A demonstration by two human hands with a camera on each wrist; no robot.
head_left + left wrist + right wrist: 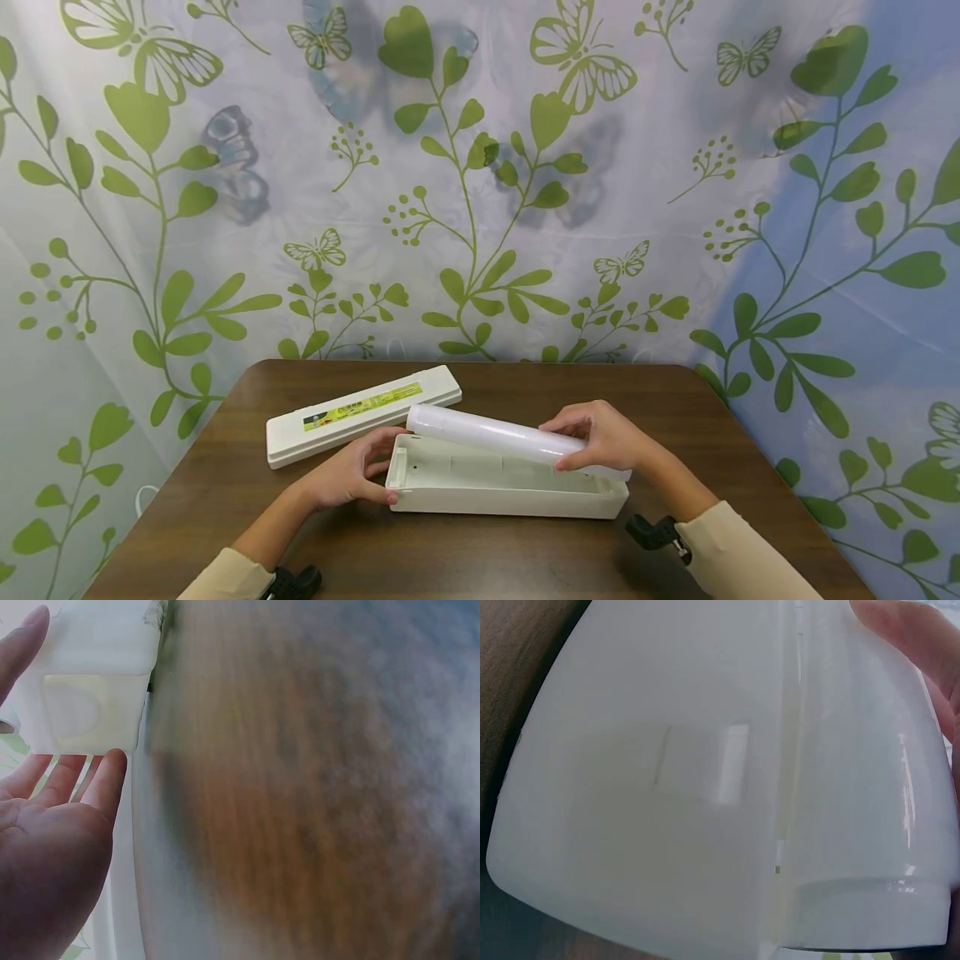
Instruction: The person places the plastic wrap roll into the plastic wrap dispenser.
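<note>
A roll of cling film [480, 433] slants over a long white dispenser box [502, 502], its left end raised above the far rim and its right end low at the box's right end. My right hand [606, 437] grips the roll near that lower end, thumb on the near side and fingers over the far side. At the left end of the box, my left hand [351, 471] holds it between thumb and fingers. In the left wrist view the box's end wall [90, 712] sits between thumb and fingertips. The right wrist view shows roll [862, 787] and box side by side.
A white lid [435, 387] with a yellow-green label [363, 407] lies behind the box, to the left, on the brown wooden table [495, 558]. Behind the table hangs a leaf-and-butterfly patterned curtain [360, 275].
</note>
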